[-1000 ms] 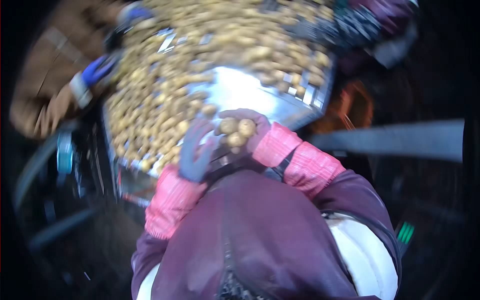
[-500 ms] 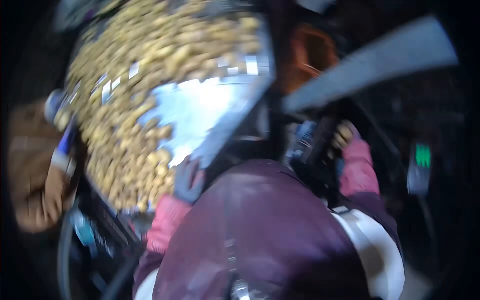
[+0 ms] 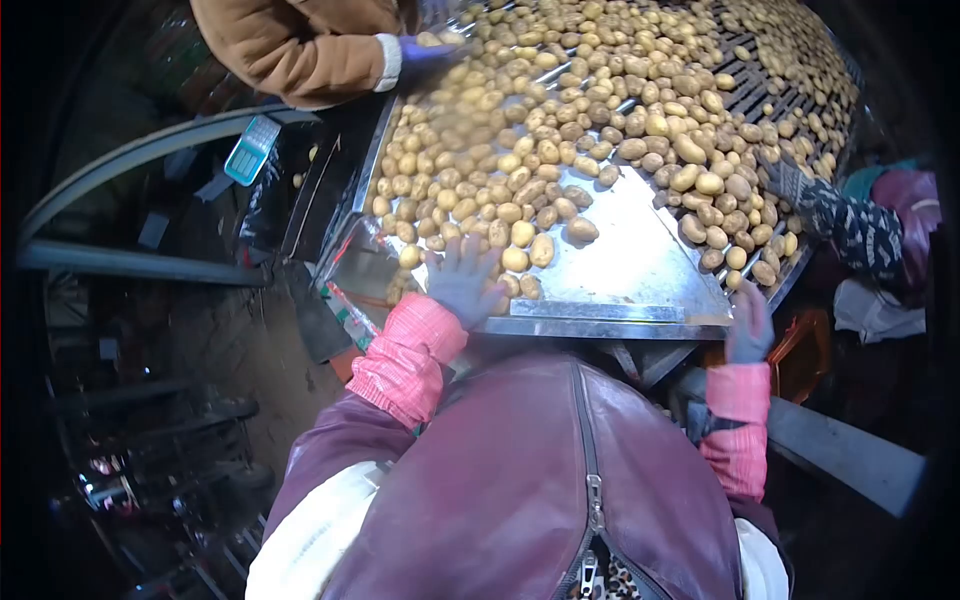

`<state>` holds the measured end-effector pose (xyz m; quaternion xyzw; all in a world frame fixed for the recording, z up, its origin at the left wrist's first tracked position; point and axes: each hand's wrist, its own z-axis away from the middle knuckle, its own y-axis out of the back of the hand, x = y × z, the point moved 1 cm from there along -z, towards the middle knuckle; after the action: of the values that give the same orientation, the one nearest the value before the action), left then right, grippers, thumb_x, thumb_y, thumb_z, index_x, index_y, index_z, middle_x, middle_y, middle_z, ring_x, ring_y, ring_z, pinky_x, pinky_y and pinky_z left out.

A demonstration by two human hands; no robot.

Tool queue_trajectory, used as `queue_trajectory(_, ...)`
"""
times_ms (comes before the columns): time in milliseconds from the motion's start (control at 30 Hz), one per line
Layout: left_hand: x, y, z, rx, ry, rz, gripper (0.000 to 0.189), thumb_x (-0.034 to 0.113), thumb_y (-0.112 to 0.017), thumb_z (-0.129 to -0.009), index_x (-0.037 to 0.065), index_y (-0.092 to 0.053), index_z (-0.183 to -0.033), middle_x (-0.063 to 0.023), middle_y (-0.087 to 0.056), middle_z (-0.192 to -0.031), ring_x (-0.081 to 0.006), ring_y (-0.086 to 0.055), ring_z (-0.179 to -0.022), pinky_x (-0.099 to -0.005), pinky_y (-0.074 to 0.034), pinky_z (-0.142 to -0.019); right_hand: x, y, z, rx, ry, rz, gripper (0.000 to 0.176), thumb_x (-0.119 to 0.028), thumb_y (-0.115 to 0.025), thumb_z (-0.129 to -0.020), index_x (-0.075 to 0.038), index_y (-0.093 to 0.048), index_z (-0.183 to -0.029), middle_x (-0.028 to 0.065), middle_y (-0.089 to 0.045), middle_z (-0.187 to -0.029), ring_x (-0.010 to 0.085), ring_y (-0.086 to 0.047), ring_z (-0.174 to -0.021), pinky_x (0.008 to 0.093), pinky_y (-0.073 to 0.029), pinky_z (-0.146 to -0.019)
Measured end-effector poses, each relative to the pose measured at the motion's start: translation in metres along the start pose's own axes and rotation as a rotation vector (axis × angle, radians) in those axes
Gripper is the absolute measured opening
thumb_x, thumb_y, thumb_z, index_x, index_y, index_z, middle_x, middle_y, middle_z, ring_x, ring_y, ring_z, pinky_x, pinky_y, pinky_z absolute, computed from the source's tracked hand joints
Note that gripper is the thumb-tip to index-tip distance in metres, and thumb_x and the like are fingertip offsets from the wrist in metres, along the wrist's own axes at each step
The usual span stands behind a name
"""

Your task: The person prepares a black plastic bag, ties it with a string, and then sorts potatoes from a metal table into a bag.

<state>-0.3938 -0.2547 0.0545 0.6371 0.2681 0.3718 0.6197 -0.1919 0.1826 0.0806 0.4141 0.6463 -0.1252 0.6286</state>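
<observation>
The person stands at the near edge of a long sorting table (image 3: 600, 312), whose top is heaped with small yellow potatoes (image 3: 520, 170). The potatoes cover the table from the far end down to a bare, shiny steel plate (image 3: 630, 265) at the near edge, and they thin out towards that plate.

The left hand (image 3: 463, 280), in a blue-grey glove with a pink cuff, lies near the near left corner of the table. Its fingers (image 3: 478, 252) are spread and released, and they rest among the nearest potatoes without closing on any. A few loose potatoes lie just beside it on the plate, towards the middle of the near edge.

The right hand (image 3: 748, 325), gloved the same way, is at the near right corner, just off the edge of the plate. Its fingers point up, and it is not possible to tell whether they grip anything.

Two other people work at the same table. At the far left edge, a blue-gloved hand (image 3: 425, 50) on a brown-coated arm reaches into the potatoes. At the right edge, a hand in a dark patterned glove (image 3: 795, 185) rests against the heap. A small blue device (image 3: 250, 150) sits on the dark frame outside the table's left edge. An orange object (image 3: 800, 350) shows below the near right corner.
</observation>
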Motion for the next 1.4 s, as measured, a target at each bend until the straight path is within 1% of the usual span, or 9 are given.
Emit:
queue_trajectory(300, -0.054, 0.005, 0.033, -0.059, 0.421, 0.032, 0.046, 0.044, -0.047, -0.093, 0.021, -0.056, -0.131, -0.0188, -0.040, -0.144, -0.0369, -0.033, -0.137, -0.0667, -0.019, -0.107, -0.024, -0.110, 0.001, -0.460, 0.437, 0.672, 0.026, -0.015, -0.064, -0.085, -0.007, -0.064, -0.110, 0.0162, -0.064, -0.110, 0.0369, -0.061, -0.101, 0.0424, -0.048, -0.089)
queue_trajectory(433, -0.009, 0.016, -0.023, 0.418, 0.021, 0.214, 0.047, 0.040, -0.063, -0.085, 0.016, -0.059, -0.125, -0.0219, -0.047, -0.131, -0.0405, -0.046, -0.120, -0.0547, -0.039, -0.096, -0.011, -0.110, -0.002, -0.407, 0.522, 0.668, 0.026, -0.017, -0.065, -0.084, -0.008, -0.065, -0.108, 0.0151, -0.064, -0.110, 0.0361, -0.061, -0.099, 0.0446, -0.048, -0.087)
queue_trajectory(467, 0.011, 0.042, -0.045, 0.028, 0.056, 0.327, 0.058, 0.047, -0.059, -0.086, 0.018, -0.052, -0.135, -0.0242, -0.042, -0.140, -0.0425, -0.039, -0.130, -0.0588, -0.035, -0.102, -0.009, -0.110, -0.002, -0.412, 0.525, 0.671, 0.027, -0.018, -0.065, -0.084, -0.009, -0.065, -0.108, 0.0150, -0.064, -0.111, 0.0359, -0.061, -0.098, 0.0456, -0.048, -0.086)
queue_trajectory(633, 0.036, 0.026, -0.102, -0.217, -0.160, 0.024, 0.076, 0.063, -0.046, -0.087, 0.024, -0.033, -0.150, -0.0208, -0.018, -0.159, -0.0404, -0.013, -0.148, -0.0693, -0.016, -0.109, -0.010, -0.105, -0.001, -0.420, 0.487, 0.633, 0.022, -0.014, -0.064, -0.084, -0.008, -0.064, -0.105, 0.0147, -0.064, -0.105, 0.0357, -0.061, -0.097, 0.0452, -0.048, -0.085)
queue_trajectory(767, 0.002, -0.003, -0.069, -0.055, -0.160, -0.025, 0.079, 0.062, -0.050, -0.086, 0.020, -0.032, -0.151, -0.0183, -0.017, -0.159, -0.0348, -0.014, -0.148, -0.0688, -0.020, -0.105, -0.014, -0.105, -0.002, -0.422, 0.498, 0.618, 0.020, -0.013, -0.063, -0.085, -0.007, -0.064, -0.103, 0.0146, -0.064, -0.104, 0.0359, -0.061, -0.095, 0.0451, -0.048, -0.084)
queue_trajectory(967, -0.026, 0.051, -0.052, -0.029, -0.030, 0.178, 0.046, 0.047, -0.069, -0.078, 0.017, -0.066, -0.113, -0.0151, -0.059, -0.117, -0.0354, -0.054, -0.112, -0.0507, -0.046, -0.086, -0.024, -0.106, -0.001, -0.393, 0.492, 0.599, 0.018, -0.012, -0.064, -0.084, -0.006, -0.064, -0.101, 0.0139, -0.065, -0.102, 0.0357, -0.061, -0.093, 0.0452, -0.048, -0.084)
queue_trajectory(1000, -0.033, 0.061, -0.065, 0.331, -0.151, 0.247, 0.035, 0.043, -0.073, -0.076, 0.016, -0.071, -0.097, -0.0117, -0.064, -0.098, -0.0342, -0.059, -0.093, -0.0473, -0.048, -0.079, -0.027, -0.107, -0.001, -0.386, 0.487, 0.593, 0.018, -0.012, -0.065, -0.083, -0.006, -0.065, -0.101, 0.0137, -0.065, -0.102, 0.0356, -0.061, -0.093, 0.0451, -0.048, -0.083)
queue_trajectory(1233, -0.150, 0.056, -0.175, 0.055, 0.375, -0.105, 0.076, 0.065, -0.043, -0.090, 0.016, -0.038, -0.148, -0.0241, -0.030, -0.152, -0.0471, -0.020, -0.143, -0.0628, -0.015, -0.112, -0.030, -0.108, -0.005, -0.451, 0.471, 0.634, 0.019, -0.009, -0.065, -0.082, -0.006, -0.065, -0.100, 0.0136, -0.066, -0.100, 0.0352, -0.062, -0.092, 0.0439, -0.049, -0.081)
queue_trajectory(1400, -0.140, 0.007, -0.153, 0.073, 0.231, -0.160, 0.084, 0.070, -0.038, -0.089, 0.016, -0.027, -0.153, -0.0294, -0.020, -0.155, -0.0504, -0.013, -0.143, -0.0695, -0.005, -0.110, -0.037, -0.112, -0.007, -0.485, 0.444, 0.655, 0.019, -0.009, -0.064, -0.082, -0.005, -0.066, -0.101, 0.0133, -0.066, -0.099, 0.0347, -0.062, -0.091, 0.0436, -0.049, -0.081)
